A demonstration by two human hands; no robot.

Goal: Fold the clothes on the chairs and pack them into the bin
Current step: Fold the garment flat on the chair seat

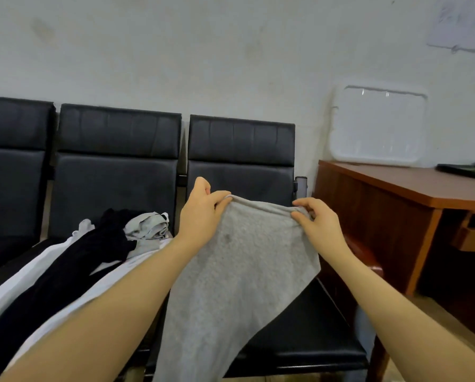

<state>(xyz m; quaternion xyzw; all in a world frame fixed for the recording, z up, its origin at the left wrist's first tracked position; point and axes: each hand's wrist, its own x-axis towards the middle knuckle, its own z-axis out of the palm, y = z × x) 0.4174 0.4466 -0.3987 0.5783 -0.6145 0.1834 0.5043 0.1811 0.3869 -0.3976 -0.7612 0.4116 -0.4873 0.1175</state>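
Both hands, left hand point(200, 213) and right hand point(317, 221), pinch the gray garment's point(239, 271) top edge with fingers clamped, above the black chairs point(299, 332).

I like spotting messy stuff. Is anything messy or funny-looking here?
Yes. The pile of clothes on the middle chair is a rumpled jumble of white, black and grey, not folded. The grey garment held up by the left hand and right hand has a small dark spot near its top.
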